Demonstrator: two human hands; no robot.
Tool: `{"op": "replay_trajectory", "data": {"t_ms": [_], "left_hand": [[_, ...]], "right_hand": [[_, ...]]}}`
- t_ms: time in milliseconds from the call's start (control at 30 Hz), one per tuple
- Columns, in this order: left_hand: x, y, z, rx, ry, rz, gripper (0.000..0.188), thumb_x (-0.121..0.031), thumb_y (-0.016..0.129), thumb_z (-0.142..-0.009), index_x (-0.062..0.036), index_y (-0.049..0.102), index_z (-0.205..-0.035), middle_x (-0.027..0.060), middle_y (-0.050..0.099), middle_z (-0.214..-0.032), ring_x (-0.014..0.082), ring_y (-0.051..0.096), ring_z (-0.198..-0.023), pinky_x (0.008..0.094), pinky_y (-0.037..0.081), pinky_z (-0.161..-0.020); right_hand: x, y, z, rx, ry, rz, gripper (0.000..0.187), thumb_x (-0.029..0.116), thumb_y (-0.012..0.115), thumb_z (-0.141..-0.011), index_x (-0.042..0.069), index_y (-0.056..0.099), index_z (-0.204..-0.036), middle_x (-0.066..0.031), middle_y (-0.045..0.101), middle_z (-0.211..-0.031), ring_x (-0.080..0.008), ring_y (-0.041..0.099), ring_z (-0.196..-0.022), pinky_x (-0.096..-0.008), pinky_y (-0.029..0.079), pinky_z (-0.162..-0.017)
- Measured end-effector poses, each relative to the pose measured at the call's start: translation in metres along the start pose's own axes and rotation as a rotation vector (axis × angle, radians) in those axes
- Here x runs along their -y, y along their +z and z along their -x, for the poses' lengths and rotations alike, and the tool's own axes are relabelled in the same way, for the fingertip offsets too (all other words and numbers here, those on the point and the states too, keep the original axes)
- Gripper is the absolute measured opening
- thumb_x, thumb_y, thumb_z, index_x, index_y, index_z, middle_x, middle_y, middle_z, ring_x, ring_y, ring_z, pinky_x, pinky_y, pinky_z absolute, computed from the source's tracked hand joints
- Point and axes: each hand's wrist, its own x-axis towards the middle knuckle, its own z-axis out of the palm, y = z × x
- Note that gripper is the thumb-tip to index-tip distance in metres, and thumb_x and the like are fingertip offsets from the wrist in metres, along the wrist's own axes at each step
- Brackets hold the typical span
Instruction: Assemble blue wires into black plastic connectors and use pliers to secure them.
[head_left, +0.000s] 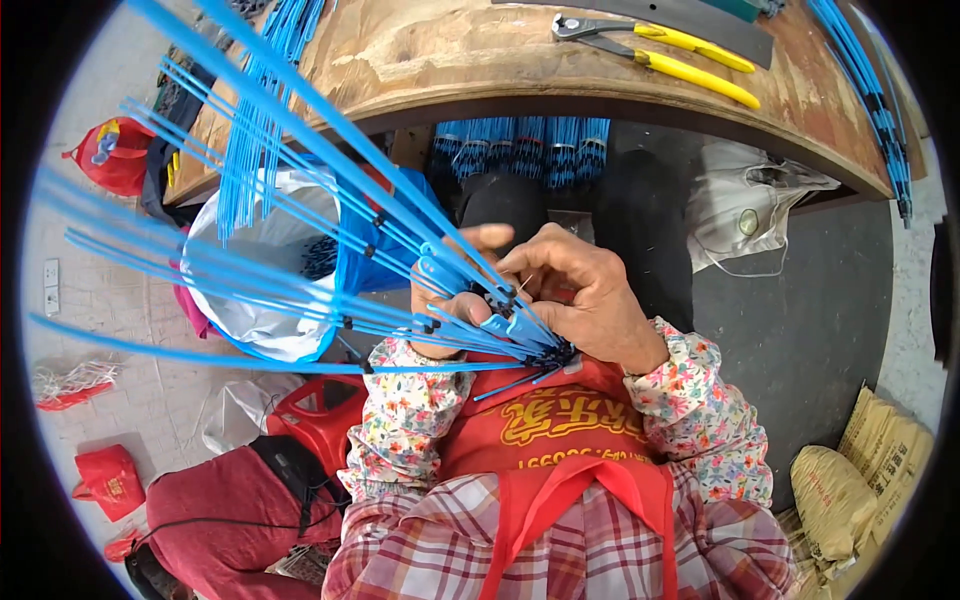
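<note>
Long blue rods with black joints, which look like umbrella ribs [385,318], fan out to the upper left from a cluster of black ends [551,354] in front of my apron. My left hand [432,305] is closed around the ribs and a light blue plastic piece [440,273], its index finger stretched out. Just to the right, my right hand [605,300] is closed in a pinch over the joined ends. Something thin and pale, like a wire [528,285], shows by its fingertips; the fingers partly hide it.
Ahead is a wooden bench [430,70] with yellow-handled pliers [690,65] and loose blue rods [265,100]. A lined bucket [262,265] stands left. Bundled blue rods [520,145] sit below the bench. A red container [318,415] and yellowish sacks [835,495] flank me.
</note>
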Motion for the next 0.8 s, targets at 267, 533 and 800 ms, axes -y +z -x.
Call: {"op": "replay_trajectory", "data": {"t_ms": [267,533,800], "left_hand": [[-0.002,0.007,-0.006,-0.119,-0.121,-0.028,0.078,-0.005,0.081,-0.067,0.0039,0.038,-0.131,0.0115,0.065,-0.084,0.0165,0.065,-0.071,0.0259,0.053,-0.064],[-0.004,0.019,-0.005,0.069,-0.095,-0.279,0.086,0.002,0.088,-0.050,0.0045,0.047,-0.125,0.0052,0.061,-0.085,0.0123,0.060,-0.076,0.0220,0.049,-0.065],[0.001,0.021,0.005,-0.069,-0.078,-0.267,0.067,0.003,0.085,-0.056,0.0052,0.052,-0.115,0.0102,0.065,-0.094,0.0167,0.064,-0.088,0.0271,0.052,-0.074]], "right_hand": [[0.000,-0.017,-0.004,0.084,-0.080,0.027,0.018,0.002,0.073,-0.071,0.001,0.067,-0.087,-0.0017,0.057,-0.077,-0.0097,0.055,-0.069,-0.0232,0.044,-0.061],[-0.001,-0.027,0.000,0.144,0.001,-0.047,0.019,0.006,0.075,-0.070,0.001,0.068,-0.086,-0.0013,0.056,-0.074,-0.0101,0.054,-0.070,-0.0236,0.043,-0.062],[0.005,-0.026,-0.002,0.181,-0.031,0.019,0.020,0.008,0.075,-0.071,0.001,0.068,-0.089,-0.0022,0.058,-0.076,-0.0116,0.055,-0.072,-0.0247,0.045,-0.066]]}}
